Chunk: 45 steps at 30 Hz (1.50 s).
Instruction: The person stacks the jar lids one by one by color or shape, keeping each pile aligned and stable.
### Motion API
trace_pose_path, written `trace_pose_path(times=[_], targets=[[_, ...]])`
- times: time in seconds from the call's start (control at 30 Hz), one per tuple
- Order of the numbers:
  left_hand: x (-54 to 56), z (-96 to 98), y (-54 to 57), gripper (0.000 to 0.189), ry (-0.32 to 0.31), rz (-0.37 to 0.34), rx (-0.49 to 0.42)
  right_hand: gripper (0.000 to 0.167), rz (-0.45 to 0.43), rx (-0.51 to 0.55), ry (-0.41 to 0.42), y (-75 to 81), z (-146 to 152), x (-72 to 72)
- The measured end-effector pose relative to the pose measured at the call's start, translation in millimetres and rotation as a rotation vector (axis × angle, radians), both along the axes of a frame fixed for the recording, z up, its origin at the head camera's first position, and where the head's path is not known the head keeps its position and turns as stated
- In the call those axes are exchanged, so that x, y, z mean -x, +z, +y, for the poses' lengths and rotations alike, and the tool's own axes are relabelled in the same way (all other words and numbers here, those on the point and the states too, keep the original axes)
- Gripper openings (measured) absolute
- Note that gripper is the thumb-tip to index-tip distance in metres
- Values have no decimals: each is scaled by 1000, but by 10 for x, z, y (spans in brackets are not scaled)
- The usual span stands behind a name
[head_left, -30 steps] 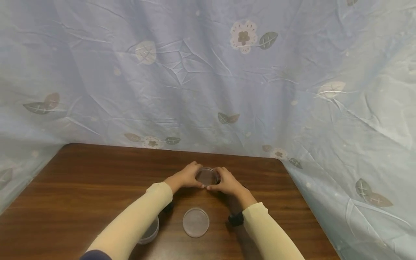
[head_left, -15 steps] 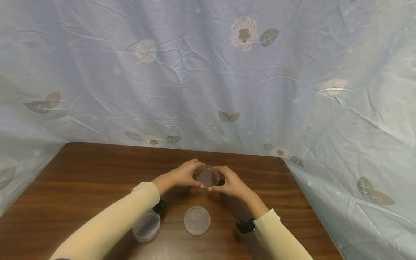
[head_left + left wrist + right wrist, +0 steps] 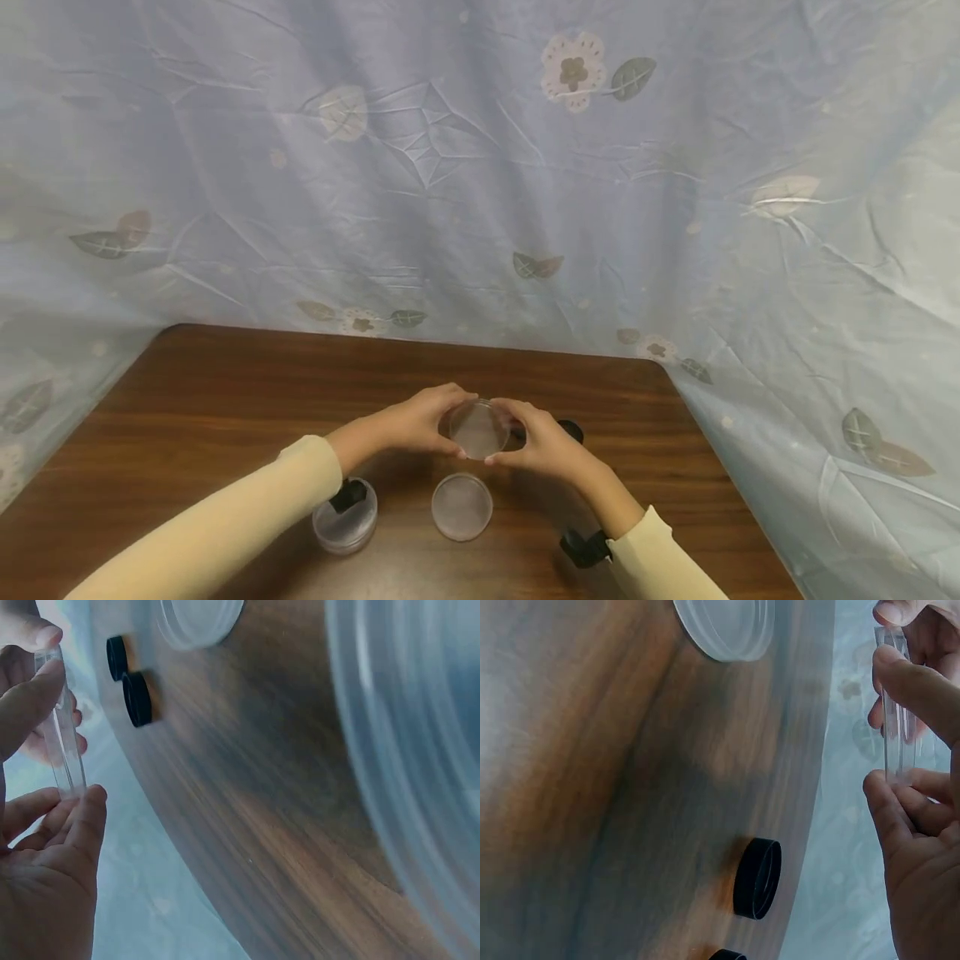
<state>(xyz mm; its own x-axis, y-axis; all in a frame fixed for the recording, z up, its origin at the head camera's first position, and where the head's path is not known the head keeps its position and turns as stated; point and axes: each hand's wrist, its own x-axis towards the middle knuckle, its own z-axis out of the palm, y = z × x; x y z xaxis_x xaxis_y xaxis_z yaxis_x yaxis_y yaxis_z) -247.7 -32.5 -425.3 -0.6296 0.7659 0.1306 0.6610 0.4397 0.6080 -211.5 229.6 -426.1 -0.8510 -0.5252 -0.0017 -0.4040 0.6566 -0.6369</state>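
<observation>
A clear petri dish (image 3: 477,432) is held off the table between both hands. My left hand (image 3: 420,423) grips its left rim, and my right hand (image 3: 546,439) pinches the right side with thumb and fingers. The wrist views show the petri dish (image 3: 66,750) almost edge-on, with its rim (image 3: 894,742) between the fingertips. Whether it is one piece or a covered pair cannot be told. On the table just below lies a flat clear round dish or lid (image 3: 462,507). Another clear petri dish (image 3: 343,537), apparently stacked or covered, stands under the left wrist.
Two black round caps (image 3: 757,879) lie on the wooden table (image 3: 240,392), one black cap (image 3: 572,431) showing behind the right hand. Black cameras hang at both wrists. A pale floral curtain (image 3: 450,208) surrounds the table's far and side edges.
Both hands have brought the held petri dish slightly nearer and higher. The forearms have spread apart, uncovering the dish at left and a black cap behind the right hand.
</observation>
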Motion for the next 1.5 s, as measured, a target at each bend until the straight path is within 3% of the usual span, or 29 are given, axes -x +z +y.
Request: trace_pose_path(times=[0.27,0.67,1.13,1.5], targets=[[-250,-9,32,84,-22,8,26,87,-15,24,35,-32,45,-232],[-526,20,-49,78,-13,-6,81,84,6,2,107,-195,32,-468],[-719,23,-159,78,25,-37,167,86,0,-60,111,-377,-8,-603],[-800,28,-208,80,58,-88,213,89,-17,-88,112,-448,-44,-664]])
